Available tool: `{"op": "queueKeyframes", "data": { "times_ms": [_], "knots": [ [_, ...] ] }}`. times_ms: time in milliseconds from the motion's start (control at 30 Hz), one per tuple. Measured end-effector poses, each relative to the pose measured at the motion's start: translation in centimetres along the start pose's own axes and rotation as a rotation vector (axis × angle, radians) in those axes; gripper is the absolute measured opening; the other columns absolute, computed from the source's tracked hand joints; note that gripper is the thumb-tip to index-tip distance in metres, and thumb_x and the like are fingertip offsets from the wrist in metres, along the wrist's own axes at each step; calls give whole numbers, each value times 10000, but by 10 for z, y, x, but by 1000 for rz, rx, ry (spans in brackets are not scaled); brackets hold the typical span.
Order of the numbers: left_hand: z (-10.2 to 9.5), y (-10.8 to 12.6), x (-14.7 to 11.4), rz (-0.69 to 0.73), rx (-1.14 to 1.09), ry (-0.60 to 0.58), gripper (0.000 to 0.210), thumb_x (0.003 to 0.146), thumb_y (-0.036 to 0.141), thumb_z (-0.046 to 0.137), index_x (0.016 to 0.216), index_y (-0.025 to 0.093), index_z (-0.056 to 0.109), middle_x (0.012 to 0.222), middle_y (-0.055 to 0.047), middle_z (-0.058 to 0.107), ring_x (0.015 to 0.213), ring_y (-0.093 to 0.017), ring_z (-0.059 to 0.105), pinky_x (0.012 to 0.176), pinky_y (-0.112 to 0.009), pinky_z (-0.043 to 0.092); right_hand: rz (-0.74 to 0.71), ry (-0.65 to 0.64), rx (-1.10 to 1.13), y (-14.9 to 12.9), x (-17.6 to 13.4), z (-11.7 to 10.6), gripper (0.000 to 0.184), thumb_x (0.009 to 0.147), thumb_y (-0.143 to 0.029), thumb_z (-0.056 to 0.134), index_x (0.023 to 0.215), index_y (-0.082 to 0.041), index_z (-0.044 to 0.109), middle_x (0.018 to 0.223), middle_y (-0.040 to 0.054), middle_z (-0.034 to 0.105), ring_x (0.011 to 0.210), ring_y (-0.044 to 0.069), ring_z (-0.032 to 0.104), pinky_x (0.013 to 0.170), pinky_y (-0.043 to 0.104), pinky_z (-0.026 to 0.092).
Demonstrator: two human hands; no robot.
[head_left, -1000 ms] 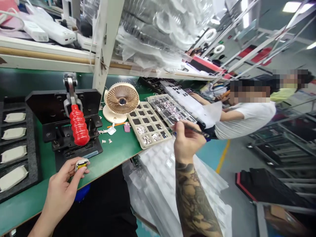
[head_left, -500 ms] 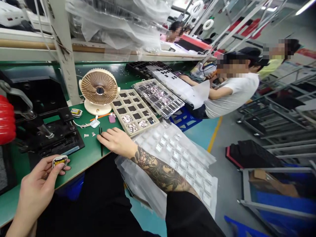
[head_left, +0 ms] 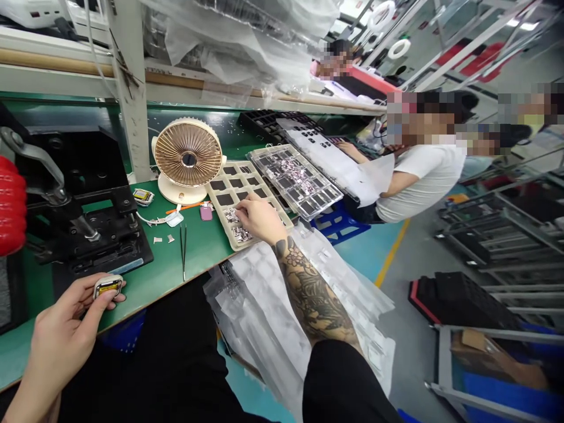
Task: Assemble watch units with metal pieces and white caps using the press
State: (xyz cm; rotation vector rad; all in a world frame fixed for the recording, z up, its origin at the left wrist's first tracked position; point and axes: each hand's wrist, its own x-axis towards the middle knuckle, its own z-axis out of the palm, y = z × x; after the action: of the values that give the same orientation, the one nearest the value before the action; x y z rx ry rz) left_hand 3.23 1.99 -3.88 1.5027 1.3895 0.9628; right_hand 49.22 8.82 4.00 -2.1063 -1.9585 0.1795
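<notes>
My left hand (head_left: 73,320) is closed around a small watch-like case (head_left: 108,286) with a yellow part inside, held over the table's front edge. My right hand (head_left: 259,218) reaches into a cream compartment tray (head_left: 229,242), fingers pinched together at a compartment of small pinkish-white pieces (head_left: 231,215). Whether a piece is between the fingertips cannot be made out. Black tweezers (head_left: 184,252) lie on the green table, left of the tray. Two small pale pieces (head_left: 171,238) lie to their left, and a pink-purple square part (head_left: 205,212) sits nearer the tray.
A cream fan (head_left: 189,158) stands behind the loose parts. On the left is a black press (head_left: 88,194) with a red handle (head_left: 11,205). A clear-lidded tray (head_left: 299,179) lies beyond the cream one. A co-worker in a white shirt (head_left: 423,176) sits at right.
My right hand has left the tweezers on the table and moved right to the cream tray. The left hand keeps hold of the case. The view has shifted slightly.
</notes>
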Motion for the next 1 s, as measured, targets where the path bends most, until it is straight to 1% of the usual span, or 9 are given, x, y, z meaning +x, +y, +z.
{"op": "queueKeyframes", "data": {
  "times_ms": [233, 367, 467, 567, 633, 700, 833, 933, 1000],
  "knots": [
    [-2, 0, -2, -42, -28, -24, 421, 1035, 568, 787, 1339, 278, 764, 1204, -58, 877, 1016, -272, 864, 971, -375, 705, 43, 41, 125, 4, 8, 6, 102, 927, -157, 752, 831, -187, 741, 897, 32, 721, 794, 167, 642, 775, 303, 469],
    [-2, 0, -2, -66, -62, -17, 488, 1008, 566, 820, 1389, 275, 728, 1198, -68, 885, 992, -301, 877, 921, -406, 732, 98, 197, 186, 7, 1, -1, 86, 921, -170, 677, 842, -202, 685, 778, -1, 699, 728, 153, 625, 751, 299, 476],
    [-1, 1, -4, -87, -114, -2, 449, 994, 551, 842, 1313, 270, 697, 1134, -72, 897, 954, -311, 883, 861, -405, 734, 118, 314, 220, 6, -8, -6, 82, 920, -180, 629, 925, -202, 707, 773, -5, 694, 698, 150, 616, 733, 305, 501],
    [1, 9, -6, -91, -147, -2, 356, 1025, 498, 823, 1254, 262, 687, 1121, -75, 892, 927, -288, 871, 824, -378, 711, -7, 444, 298, -8, -18, -8, 152, 975, -217, 638, 1005, -216, 787, 880, 23, 768, 751, 168, 671, 778, 339, 558],
    [3, 18, -7, -48, -103, 7, 295, 1041, 461, 811, 1227, 251, 721, 1097, -76, 879, 903, -260, 846, 805, -347, 676, -152, 505, 408, -28, -25, -7, 160, 1003, -239, 719, 1112, -250, 836, 995, 38, 820, 835, 192, 740, 825, 370, 605],
    [6, 29, -4, 49, 7, 4, 235, 1046, 438, 812, 1162, 235, 777, 1028, -72, 859, 863, -234, 806, 773, -320, 624, -302, 497, 518, -56, -32, -2, 262, 985, -202, 805, 1229, -291, 844, 1068, 44, 844, 909, 214, 789, 857, 393, 645],
    [7, 43, 7, 248, 121, -116, 152, 1102, 357, 764, 1171, 237, 825, 983, -41, 802, 750, -152, 682, 690, -271, 513, -584, 301, 742, -130, -46, 15, 314, 963, -64, 815, 1183, -283, 864, 967, 37, 843, 828, 202, 794, 776, 367, 673],
    [6, 46, 9, 305, 79, -170, 144, 1135, 308, 718, 1201, 224, 814, 952, -20, 746, 706, -121, 602, 664, -254, 478, -627, 110, 872, -180, -57, 34, 254, 974, -62, 822, 1135, -249, 879, 973, 46, 819, 826, 169, 782, 739, 302, 665],
    [6, 46, 9, 319, 60, -163, 136, 1141, 298, 704, 1138, 210, 807, 897, -11, 704, 722, -129, 603, 680, -259, 478, -609, 40, 890, -199, -61, 46, 223, 983, -83, 831, 1126, -245, 889, 983, 44, 803, 851, 152, 776, 744, 267, 656]
  ]
}}
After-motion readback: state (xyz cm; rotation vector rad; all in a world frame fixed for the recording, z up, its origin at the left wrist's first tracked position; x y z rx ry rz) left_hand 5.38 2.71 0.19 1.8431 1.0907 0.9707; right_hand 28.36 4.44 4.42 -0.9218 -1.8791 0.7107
